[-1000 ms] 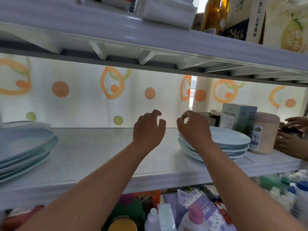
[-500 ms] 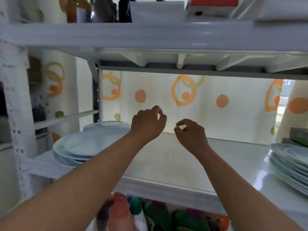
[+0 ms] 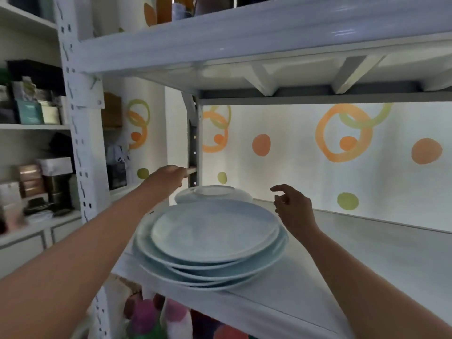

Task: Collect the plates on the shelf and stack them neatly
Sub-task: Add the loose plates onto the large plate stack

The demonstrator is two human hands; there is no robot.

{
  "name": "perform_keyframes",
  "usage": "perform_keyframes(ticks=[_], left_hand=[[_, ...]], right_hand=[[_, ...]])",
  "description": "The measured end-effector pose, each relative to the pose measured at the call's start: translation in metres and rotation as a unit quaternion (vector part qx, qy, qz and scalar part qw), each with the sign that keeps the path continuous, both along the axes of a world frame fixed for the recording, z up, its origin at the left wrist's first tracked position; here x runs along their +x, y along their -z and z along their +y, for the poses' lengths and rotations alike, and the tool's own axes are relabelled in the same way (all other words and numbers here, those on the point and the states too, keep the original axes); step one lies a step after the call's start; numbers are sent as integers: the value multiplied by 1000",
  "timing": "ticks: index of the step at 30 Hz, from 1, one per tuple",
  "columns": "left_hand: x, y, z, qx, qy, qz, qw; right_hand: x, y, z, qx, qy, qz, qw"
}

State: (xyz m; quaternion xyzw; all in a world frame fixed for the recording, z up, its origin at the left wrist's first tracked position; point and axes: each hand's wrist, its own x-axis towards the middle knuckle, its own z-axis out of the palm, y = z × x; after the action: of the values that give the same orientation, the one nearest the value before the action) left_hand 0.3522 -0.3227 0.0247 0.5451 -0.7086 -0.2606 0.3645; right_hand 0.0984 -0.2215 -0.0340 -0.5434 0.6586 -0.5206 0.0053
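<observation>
Head camera looks down both forearms onto a white shelf (image 3: 367, 253). Between the hands sits an uneven stack of pale blue plates (image 3: 212, 238), with an upturned plate (image 3: 212, 193) just beyond it. The left hand (image 3: 168, 176) and right hand (image 3: 293, 206) hover relaxed and empty. The plates look like glazed ceramic: probably heavy together, slippery and easily chipped, best gripped under opposite rims.

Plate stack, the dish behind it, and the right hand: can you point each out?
Plate stack (image 3: 210, 237): head view, middle of the top plate.
Dish (image 3: 213, 195): head view, its near side.
Right hand (image 3: 294, 210): head view, back of the hand.
</observation>
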Motion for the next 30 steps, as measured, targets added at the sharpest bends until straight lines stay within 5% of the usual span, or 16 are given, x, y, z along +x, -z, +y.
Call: perform_keyframes(ticks=[8,14,19,25,30], left_hand=[[20,47,-61,95,32,259,961],[14,72,-86,134,69,356,922],[14,80,-97,155,48,390,907],[17,81,-95,187,55,410,891],[19,82,-95,190,72,410,889]], right_hand=[[-15,20,-67,131,-77,158,976],[-11,24,-89,120,-137,148,972],[-9,26,-87,115,-176,111,971],[1,14,-88,222,-89,292,926],[2,17,-91,221,22,361,906]])
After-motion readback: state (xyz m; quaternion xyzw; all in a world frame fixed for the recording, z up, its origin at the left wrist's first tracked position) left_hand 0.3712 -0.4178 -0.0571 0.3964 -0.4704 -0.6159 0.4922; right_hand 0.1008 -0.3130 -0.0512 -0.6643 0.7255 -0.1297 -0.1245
